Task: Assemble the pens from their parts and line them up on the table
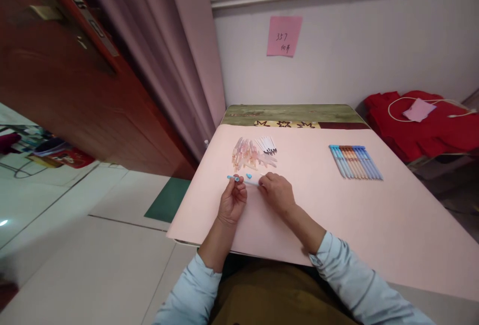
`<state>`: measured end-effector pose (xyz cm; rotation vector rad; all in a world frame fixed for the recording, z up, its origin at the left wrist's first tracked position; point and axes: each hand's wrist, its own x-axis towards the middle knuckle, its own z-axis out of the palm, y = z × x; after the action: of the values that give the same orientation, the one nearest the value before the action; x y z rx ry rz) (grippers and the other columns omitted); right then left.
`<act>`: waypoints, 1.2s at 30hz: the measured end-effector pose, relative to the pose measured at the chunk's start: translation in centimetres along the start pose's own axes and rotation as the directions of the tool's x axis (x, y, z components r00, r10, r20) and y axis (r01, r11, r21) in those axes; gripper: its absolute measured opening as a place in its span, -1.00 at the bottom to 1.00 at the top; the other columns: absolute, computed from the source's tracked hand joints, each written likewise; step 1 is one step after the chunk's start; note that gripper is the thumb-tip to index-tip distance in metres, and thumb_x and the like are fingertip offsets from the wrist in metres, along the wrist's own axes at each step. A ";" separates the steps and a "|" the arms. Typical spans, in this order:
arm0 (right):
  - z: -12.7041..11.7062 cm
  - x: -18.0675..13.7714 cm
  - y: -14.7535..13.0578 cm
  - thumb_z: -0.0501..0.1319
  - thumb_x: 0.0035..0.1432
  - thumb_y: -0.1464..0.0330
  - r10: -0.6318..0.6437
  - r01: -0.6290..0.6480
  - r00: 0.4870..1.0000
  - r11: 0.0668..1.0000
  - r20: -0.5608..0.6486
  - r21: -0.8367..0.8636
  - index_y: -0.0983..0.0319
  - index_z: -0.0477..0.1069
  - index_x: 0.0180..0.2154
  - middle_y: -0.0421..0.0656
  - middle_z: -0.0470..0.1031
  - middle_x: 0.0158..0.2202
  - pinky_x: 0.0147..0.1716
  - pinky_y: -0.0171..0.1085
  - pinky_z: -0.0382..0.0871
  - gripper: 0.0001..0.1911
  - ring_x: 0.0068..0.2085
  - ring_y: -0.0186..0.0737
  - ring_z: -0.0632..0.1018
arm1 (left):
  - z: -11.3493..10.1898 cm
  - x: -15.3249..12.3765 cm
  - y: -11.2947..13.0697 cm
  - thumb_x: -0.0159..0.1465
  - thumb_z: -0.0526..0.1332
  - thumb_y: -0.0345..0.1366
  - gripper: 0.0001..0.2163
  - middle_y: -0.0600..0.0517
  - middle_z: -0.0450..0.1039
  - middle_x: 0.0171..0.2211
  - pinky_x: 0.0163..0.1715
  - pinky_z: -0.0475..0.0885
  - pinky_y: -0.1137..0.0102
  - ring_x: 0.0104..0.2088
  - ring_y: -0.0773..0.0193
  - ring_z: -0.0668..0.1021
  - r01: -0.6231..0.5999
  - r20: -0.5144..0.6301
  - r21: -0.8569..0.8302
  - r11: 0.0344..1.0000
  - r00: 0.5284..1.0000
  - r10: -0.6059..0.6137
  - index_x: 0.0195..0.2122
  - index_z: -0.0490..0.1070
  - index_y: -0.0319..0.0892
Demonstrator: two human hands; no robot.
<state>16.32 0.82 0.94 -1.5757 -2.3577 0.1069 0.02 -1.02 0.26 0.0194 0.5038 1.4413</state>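
My left hand (232,200) is closed in a pinch on a light blue pen part (234,178) just above the pink table cover (337,205). My right hand (276,191) rests beside it, fingers curled on the other end of a thin pen piece (251,182). A small blue cap (249,175) lies between the hands. Just beyond them sits a heap of clear pink pen barrels (249,155) and a fan of white refills (267,144). A neat row of finished blue and orange pens (355,161) lies to the right.
The table stands against a white wall with a pink sticky note (284,36). A red cloth with a white cord (422,120) lies at the right. A curtain and a dark wooden door (75,81) stand at the left, above a tiled floor.
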 end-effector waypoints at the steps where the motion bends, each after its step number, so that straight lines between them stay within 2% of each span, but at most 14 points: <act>1: -0.2 -0.4 0.4 0.17 0.30 0.33 0.017 -0.017 1.000 1.000 -0.021 0.008 0.18 0.49 -0.26 -0.12 0.53 -0.23 -0.27 -0.28 0.18 -0.86 -0.19 -0.18 0.49 | -0.1 0.0 0.0 0.43 0.03 -0.38 -0.80 0.02 0.47 -0.39 -0.53 0.44 0.66 -0.53 0.53 0.46 0.004 0.006 0.004 1.000 1.000 -0.004 -0.24 0.44 -0.26; 4: -0.8 -2.1 1.9 0.14 0.31 0.34 0.103 -0.100 0.993 0.994 -0.060 0.041 0.17 0.46 -0.28 -0.16 0.54 -0.28 -0.37 -0.28 0.15 -0.85 -0.27 -0.22 0.50 | -0.3 0.2 -0.1 0.40 0.08 -0.39 -0.84 0.02 0.48 -0.38 -0.52 0.46 0.65 -0.52 0.52 0.47 0.019 0.023 0.017 1.000 1.000 -0.020 -0.24 0.44 -0.26; 7: -1.2 -4.4 3.4 0.13 0.29 0.35 0.145 -0.141 0.988 0.987 -0.045 0.072 0.15 0.46 -0.26 -0.21 0.56 -0.30 -0.42 -0.30 0.15 -0.87 -0.31 -0.24 0.52 | -0.4 0.3 -0.2 0.37 0.14 -0.40 -0.89 0.03 0.48 -0.38 -0.52 0.46 0.64 -0.51 0.51 0.47 0.030 0.032 0.042 0.999 0.999 -0.031 -0.25 0.45 -0.25; 11: -1.6 -7.8 5.5 0.12 0.30 0.33 0.120 -0.109 0.989 0.986 -0.083 0.130 0.11 0.45 -0.03 -0.21 0.57 -0.17 -0.37 -0.31 0.28 -0.76 -0.22 -0.24 0.57 | -0.4 0.3 -0.3 0.31 0.21 -0.40 -0.95 0.04 0.49 -0.39 -0.54 0.46 0.63 -0.52 0.51 0.48 0.041 0.016 0.099 0.994 0.999 -0.043 -0.26 0.46 -0.24; 16: -2.9 -10.6 8.7 0.10 0.30 0.29 0.242 -0.229 0.961 0.967 -0.131 0.110 0.07 0.51 -0.09 -0.22 0.56 -0.14 -0.39 -0.30 0.33 -0.76 -0.24 -0.24 0.58 | -0.6 0.2 -0.7 0.24 0.30 -0.38 -0.92 0.01 0.53 -0.36 -0.48 0.52 0.57 -0.47 0.44 0.53 0.024 0.047 0.207 0.978 0.998 -0.034 -0.25 0.49 -0.25; 19: -3.8 -10.6 9.8 0.12 0.28 0.28 0.293 -0.284 0.950 0.954 -0.104 0.095 0.04 0.53 -0.13 -0.24 0.56 -0.18 -0.43 -0.30 0.31 -0.77 -0.29 -0.25 0.57 | -0.5 0.2 -1.1 0.25 0.30 -0.38 -0.92 -0.08 0.58 -0.18 -0.35 0.57 0.52 -0.36 0.39 0.59 -0.007 0.074 0.271 0.962 0.997 -0.013 -0.25 0.51 -0.27; 22: -4.0 -9.9 10.0 0.13 0.27 0.30 0.279 -0.272 0.957 0.958 -0.081 0.085 0.03 0.55 -0.14 -0.24 0.56 -0.19 -0.44 -0.31 0.30 -0.77 -0.30 -0.25 0.56 | -0.4 0.2 -1.3 0.27 0.27 -0.38 -0.92 -0.17 0.49 0.07 -0.19 0.57 0.49 -0.21 0.35 0.62 -0.032 0.104 0.304 0.952 0.995 0.000 -0.25 0.52 -0.29; 24: -3.8 -9.4 9.8 0.13 0.27 0.31 0.262 -0.256 0.962 0.964 -0.079 0.077 0.03 0.55 -0.14 -0.24 0.57 -0.18 -0.44 -0.31 0.29 -0.77 -0.30 -0.26 0.56 | -0.3 0.2 -1.3 0.27 0.27 -0.38 -0.91 -0.18 0.43 0.15 -0.12 0.56 0.47 -0.16 0.33 0.62 -0.048 0.122 0.322 0.946 0.992 0.009 -0.25 0.53 -0.28; 31: -3.1 -8.5 9.2 0.13 0.27 0.33 0.254 -0.248 0.964 0.966 -0.081 0.074 0.06 0.56 -0.15 -0.22 0.56 -0.17 -0.43 -0.31 0.28 -0.77 -0.29 -0.27 0.56 | -0.2 0.1 -1.5 0.23 0.30 -0.40 -0.87 -0.14 0.38 0.20 0.02 0.51 0.39 -0.01 0.20 0.59 -0.071 0.147 0.411 0.909 0.989 0.011 -0.19 0.55 -0.25; 36: -3.0 -8.3 9.4 0.11 0.27 0.35 0.256 -0.250 0.964 0.965 -0.072 0.084 0.08 0.55 -0.14 -0.22 0.56 -0.16 -0.41 -0.30 0.29 -0.76 -0.27 -0.25 0.56 | 0.2 0.2 -1.7 0.19 0.35 -0.40 -0.80 -0.18 0.43 0.15 0.00 0.52 0.33 0.00 0.12 0.58 -0.054 0.151 0.469 0.881 0.988 -0.020 -0.14 0.55 -0.27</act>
<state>28.49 -3.34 -0.07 -1.8015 -2.0570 0.1792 1.68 -1.04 -0.17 0.5233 0.7209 1.2906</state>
